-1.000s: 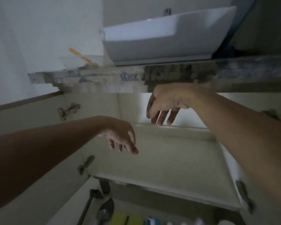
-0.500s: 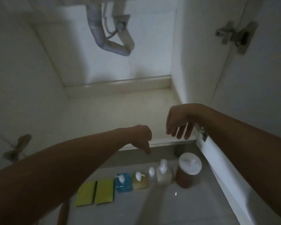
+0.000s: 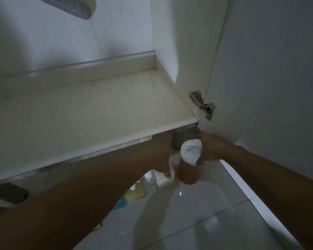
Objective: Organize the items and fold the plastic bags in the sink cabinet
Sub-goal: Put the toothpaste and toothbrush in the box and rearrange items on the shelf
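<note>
Here, right hand around a white-lidded brown jar, left hand gripping a white bottle; labels unreadable.

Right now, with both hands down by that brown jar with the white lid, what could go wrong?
1. The right hand grips the brown jar with the white lid near its top; if only the lid is held, the jar might slip.
2. The left hand reaches among the small soap bottles beside it and could knock them over.
3. The shiny tiled floor looks hard, so a drop could crack something.
</note>
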A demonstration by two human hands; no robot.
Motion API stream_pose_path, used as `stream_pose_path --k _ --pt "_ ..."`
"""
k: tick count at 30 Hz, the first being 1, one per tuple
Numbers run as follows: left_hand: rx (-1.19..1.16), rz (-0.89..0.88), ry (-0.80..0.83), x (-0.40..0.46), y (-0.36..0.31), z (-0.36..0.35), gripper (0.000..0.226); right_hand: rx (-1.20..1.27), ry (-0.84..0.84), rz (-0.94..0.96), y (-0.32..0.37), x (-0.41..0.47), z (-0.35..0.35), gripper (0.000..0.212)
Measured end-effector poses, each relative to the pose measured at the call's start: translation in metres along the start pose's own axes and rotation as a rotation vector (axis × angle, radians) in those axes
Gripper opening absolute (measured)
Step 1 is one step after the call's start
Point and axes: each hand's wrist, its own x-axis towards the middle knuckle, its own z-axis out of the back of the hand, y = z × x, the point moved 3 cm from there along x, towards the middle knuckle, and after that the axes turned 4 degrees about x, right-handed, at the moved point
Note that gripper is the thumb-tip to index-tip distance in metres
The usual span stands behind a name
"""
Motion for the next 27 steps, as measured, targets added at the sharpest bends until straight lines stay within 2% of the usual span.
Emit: stream_pose_path --k 6,10,16,22,27 --pt "0.047 -0.033 -0.106 0.022 -0.007 -0.007 0.075 0.267 -0.171 0.104 -0.026 0.005 -0.034 0.098" --pt "-0.063 -0.099 -0.133 0.036 -0.018 -0.001 0.077 0.399 -0.245 0.144 -0.038 0.003 -0.048 0.072" --pt "-0.104 -0.143 -0.16 0.043 -0.03 -0.001 0.053 0.597 -0.283 0.115 -0.052 0.008 -0.073 0.078" --pt "-0.082 -0.218 -0.292 0.023 -0.035 0.021 0.047 0.681 -0.392 0.161 -0.051 -0.01 -0.058 0.072" --pt "-0.127 -0.276 -0.356 -0.015 -0.029 0.065 0.041 0.673 -0.372 0.195 -0.032 -0.041 -0.016 0.066"
